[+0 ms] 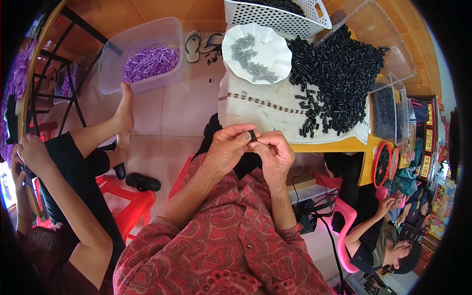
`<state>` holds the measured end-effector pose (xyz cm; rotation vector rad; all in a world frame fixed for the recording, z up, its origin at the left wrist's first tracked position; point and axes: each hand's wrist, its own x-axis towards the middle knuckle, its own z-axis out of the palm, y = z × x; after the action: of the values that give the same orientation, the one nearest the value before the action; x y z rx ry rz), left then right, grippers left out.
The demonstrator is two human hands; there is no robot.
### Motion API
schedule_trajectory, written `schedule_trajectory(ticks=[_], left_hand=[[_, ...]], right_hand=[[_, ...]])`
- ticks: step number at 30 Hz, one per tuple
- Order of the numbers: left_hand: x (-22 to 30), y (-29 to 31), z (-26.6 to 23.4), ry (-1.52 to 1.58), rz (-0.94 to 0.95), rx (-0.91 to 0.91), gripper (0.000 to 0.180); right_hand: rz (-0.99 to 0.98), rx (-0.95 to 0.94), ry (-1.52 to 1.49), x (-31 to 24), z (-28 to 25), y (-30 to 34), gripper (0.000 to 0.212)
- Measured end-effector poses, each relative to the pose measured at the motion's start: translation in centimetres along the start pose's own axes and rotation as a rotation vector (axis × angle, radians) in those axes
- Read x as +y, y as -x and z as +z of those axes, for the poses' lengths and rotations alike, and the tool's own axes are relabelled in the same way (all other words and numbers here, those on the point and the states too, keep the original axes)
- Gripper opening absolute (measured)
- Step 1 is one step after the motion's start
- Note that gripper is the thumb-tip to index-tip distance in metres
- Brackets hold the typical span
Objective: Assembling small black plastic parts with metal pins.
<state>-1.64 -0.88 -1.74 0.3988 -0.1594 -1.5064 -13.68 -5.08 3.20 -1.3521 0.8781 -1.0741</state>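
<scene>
A small black plastic piece [252,135] is pinched between my two hands, just in front of the table's near edge. My left hand [228,147] grips it between thumb and forefinger. From the other side, my right hand [273,153] closes thumb and fingertips on it too. On the cloth-covered table [246,115] beyond lies a big heap of similar short black pieces [344,73], with several strays at its near side. A white scalloped plate [275,49] left of the heap carries small clear pieces [253,59].
A white perforated basket [295,22] of black pieces stands at the table's back. Clear boxes [393,108] and a red-rimmed round tray [382,164] are at right. A floor tub [110,69] holds purple pieces. One person [73,236] sits left, another [383,246] right.
</scene>
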Motion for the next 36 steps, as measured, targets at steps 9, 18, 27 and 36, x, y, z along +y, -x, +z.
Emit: schedule_trajectory(ticks=[9, 18, 27, 36], left_hand=[[0.5, 0.1, 0.4, -0.048, 0.021, -0.038, 0.023], [0.7, 0.1, 0.3, -0.074, -0.006, -0.035, 0.024], [1.1, -0.1, 1.1, -0.078, -0.010, -0.084, 0.027], [1.1, 0.1, 1.3, -0.156, -0.053, -0.043, 0.039]], right_hand=[[-0.190, -0.022, 0.381, -1.4, 0.1, -0.2, 0.017], [-0.254, 0.001, 0.366, -0.8, -0.3, -0.3, 0.021], [-0.292, -0.073, 0.430, -1.4, -0.4, -0.7, 0.039], [-0.335, -0.081, 0.406, -1.1, -0.6, -0.6, 0.037]])
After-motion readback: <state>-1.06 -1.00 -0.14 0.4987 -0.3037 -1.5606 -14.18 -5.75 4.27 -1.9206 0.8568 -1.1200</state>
